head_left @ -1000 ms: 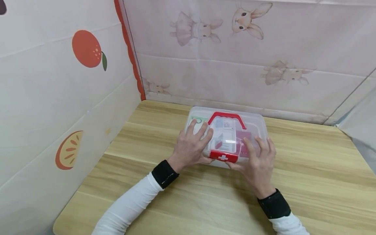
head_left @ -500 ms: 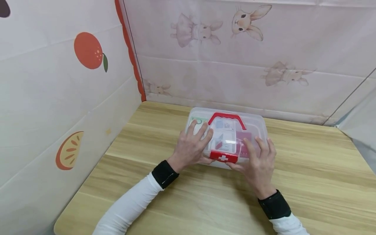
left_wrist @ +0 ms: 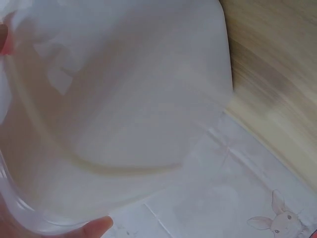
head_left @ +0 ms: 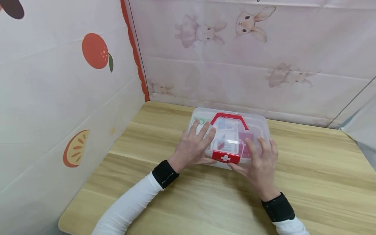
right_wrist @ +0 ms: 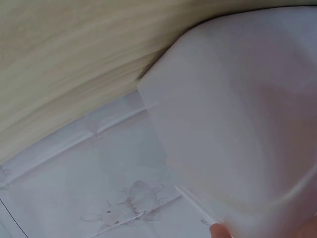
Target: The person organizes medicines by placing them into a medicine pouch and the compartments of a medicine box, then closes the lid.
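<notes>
A translucent plastic first-aid box (head_left: pixel 258 122) sits on the wooden table near the back wall. It has a red handle (head_left: pixel 230 116) folded on its lid and a red latch (head_left: pixel 226 157) with a white cross at the front. Papers and a pink item (head_left: pixel 246 143) show through the lid. My left hand (head_left: pixel 194 145) grips the left front part, fingers spread over the lid and thumb under the front rim. On the other side my right hand (head_left: pixel 261 166) grips likewise, its thumb beside the latch. Both wrist views are filled by the box's milky side wall (left_wrist: pixel 133 114).
The wooden table (head_left: pixel 188 202) stretches in front and to both sides of the box. Close behind rises a pink wall cloth (head_left: pixel 235 78) with rabbit prints. A white cloth (head_left: pixel 44 107) with fruit prints borders the left.
The whole scene shifts slightly right in the head view. Both hands keep the same grip, and the lid and latch look the same throughout.
</notes>
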A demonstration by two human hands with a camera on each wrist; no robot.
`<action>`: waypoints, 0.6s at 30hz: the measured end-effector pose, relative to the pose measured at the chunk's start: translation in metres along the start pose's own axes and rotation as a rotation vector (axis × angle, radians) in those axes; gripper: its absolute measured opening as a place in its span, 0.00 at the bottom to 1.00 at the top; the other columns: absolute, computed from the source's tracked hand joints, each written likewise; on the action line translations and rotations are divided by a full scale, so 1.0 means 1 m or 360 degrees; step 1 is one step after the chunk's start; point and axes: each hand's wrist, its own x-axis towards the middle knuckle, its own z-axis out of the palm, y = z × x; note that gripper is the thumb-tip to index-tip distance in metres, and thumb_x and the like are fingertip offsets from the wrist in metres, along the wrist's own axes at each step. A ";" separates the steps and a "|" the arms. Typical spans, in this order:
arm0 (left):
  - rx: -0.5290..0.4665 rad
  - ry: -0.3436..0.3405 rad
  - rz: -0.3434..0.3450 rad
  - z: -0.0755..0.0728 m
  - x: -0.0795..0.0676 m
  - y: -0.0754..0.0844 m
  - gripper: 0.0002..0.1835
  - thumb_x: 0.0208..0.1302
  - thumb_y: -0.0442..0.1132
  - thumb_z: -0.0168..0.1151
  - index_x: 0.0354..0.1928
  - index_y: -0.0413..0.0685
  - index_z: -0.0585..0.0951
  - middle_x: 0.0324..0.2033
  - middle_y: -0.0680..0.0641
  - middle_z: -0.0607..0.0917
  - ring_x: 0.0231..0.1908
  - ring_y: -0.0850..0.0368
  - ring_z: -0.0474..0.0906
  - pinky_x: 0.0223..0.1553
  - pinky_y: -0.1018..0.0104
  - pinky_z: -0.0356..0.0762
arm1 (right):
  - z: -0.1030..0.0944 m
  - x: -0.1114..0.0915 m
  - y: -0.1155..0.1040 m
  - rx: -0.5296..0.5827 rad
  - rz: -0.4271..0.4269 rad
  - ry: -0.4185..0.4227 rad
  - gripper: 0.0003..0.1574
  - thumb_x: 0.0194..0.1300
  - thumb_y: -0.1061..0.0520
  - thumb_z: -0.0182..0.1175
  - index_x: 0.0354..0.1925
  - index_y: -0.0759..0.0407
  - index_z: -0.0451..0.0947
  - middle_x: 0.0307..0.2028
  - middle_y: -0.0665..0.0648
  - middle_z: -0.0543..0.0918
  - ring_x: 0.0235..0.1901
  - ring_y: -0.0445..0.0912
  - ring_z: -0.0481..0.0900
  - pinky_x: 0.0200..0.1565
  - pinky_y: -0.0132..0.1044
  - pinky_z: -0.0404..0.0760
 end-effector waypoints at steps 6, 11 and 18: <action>-0.0050 -0.0040 -0.0002 0.000 -0.002 -0.001 0.56 0.44 0.80 0.61 0.68 0.49 0.67 0.66 0.38 0.72 0.62 0.31 0.69 0.46 0.47 0.82 | -0.003 -0.002 0.002 0.0062 -0.0009 -0.0083 0.51 0.61 0.23 0.53 0.66 0.58 0.67 0.65 0.70 0.66 0.63 0.65 0.63 0.67 0.64 0.54; -0.0065 -0.0082 0.0008 -0.002 -0.003 -0.002 0.54 0.47 0.80 0.58 0.68 0.49 0.67 0.66 0.38 0.71 0.63 0.31 0.68 0.45 0.47 0.82 | -0.011 -0.002 0.004 0.0125 0.0019 -0.0167 0.50 0.63 0.23 0.52 0.67 0.57 0.69 0.65 0.71 0.65 0.63 0.68 0.62 0.67 0.65 0.53; -0.0054 -0.0094 0.0012 -0.003 -0.005 -0.002 0.52 0.51 0.78 0.56 0.67 0.47 0.66 0.64 0.39 0.71 0.64 0.35 0.68 0.49 0.49 0.81 | -0.014 -0.002 0.003 0.0183 0.0100 -0.0211 0.51 0.61 0.23 0.54 0.67 0.55 0.69 0.65 0.73 0.63 0.66 0.69 0.58 0.66 0.66 0.55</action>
